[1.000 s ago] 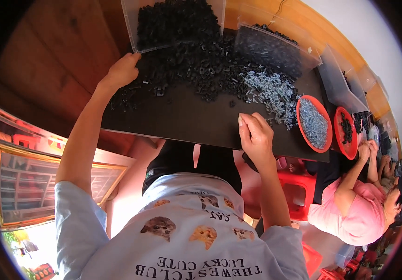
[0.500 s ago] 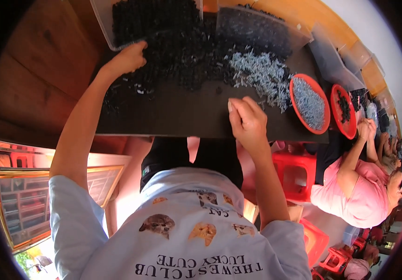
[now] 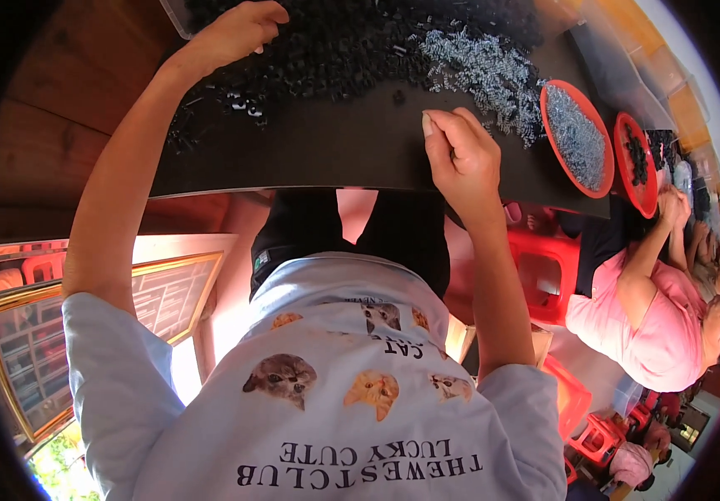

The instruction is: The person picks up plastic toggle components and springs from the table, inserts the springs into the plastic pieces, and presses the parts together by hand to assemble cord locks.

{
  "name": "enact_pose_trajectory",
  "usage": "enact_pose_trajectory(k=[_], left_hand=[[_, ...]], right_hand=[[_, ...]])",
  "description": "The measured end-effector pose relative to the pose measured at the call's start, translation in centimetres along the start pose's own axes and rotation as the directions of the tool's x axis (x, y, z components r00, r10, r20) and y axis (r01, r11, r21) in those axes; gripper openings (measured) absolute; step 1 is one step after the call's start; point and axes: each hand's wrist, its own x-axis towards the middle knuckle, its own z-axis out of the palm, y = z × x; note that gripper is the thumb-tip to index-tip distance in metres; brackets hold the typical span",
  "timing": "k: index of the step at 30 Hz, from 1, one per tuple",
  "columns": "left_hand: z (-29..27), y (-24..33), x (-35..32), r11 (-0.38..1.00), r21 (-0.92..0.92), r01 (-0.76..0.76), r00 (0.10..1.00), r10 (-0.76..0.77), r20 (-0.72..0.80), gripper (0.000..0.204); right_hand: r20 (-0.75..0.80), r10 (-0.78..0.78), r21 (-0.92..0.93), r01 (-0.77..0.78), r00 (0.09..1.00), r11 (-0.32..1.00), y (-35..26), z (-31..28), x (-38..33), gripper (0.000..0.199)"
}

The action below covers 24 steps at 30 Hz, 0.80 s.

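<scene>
My left hand [image 3: 241, 33] is at the far left, by the left end of a heap of small black plastic parts [image 3: 335, 58]. Its fingers are curled, and whatever they may grip is hidden. Over the near part of the dark table [image 3: 318, 150], my right hand [image 3: 469, 159] is closed with thumb and fingertips pressed together. Anything between them is too small to make out. Beyond it lies a loose pile of small silvery metal springs [image 3: 485, 75]. More springs fill an orange-red bowl [image 3: 554, 149] to its right.
A second red bowl [image 3: 646, 196] holding some black parts sits farther right. Clear plastic bins [image 3: 619, 63] stand at the back right, and another bin's corner [image 3: 178, 21] shows at far left. A co-worker in a pink shirt [image 3: 652, 326] sits at right, near red stools [image 3: 535, 275].
The view has tilted, so the table and its contents sit higher in the picture. My left hand has shifted slightly along the black heap; my right hand stays closed near the springs.
</scene>
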Motion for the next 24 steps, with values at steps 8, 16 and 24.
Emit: enact_pose_trajectory(k=[8, 16, 24], left_hand=[[0.1, -3.4, 1.8, 0.988, 0.154, -0.025, 0.986, 0.049, -0.156, 0.033], [2.4, -3.4, 1.5, 0.923, 0.379, 0.065, 0.970, 0.030, -0.240, 0.048], [2.5, 1.2, 0.2, 0.990, 0.092, 0.108, 0.993, -0.102, -0.065, 0.047]], right_hand=[[0.003, 0.013, 0.025, -0.013, 1.000, 1.000, 0.3, -0.1, 0.3, 0.009], [0.036, 0.041, 0.024, -0.042, 0.999, 0.999, -0.5, -0.3, 0.3, 0.008], [0.075, 0.043, 0.007, -0.044, 0.996, 0.999, -0.8, -0.4, 0.5, 0.009]])
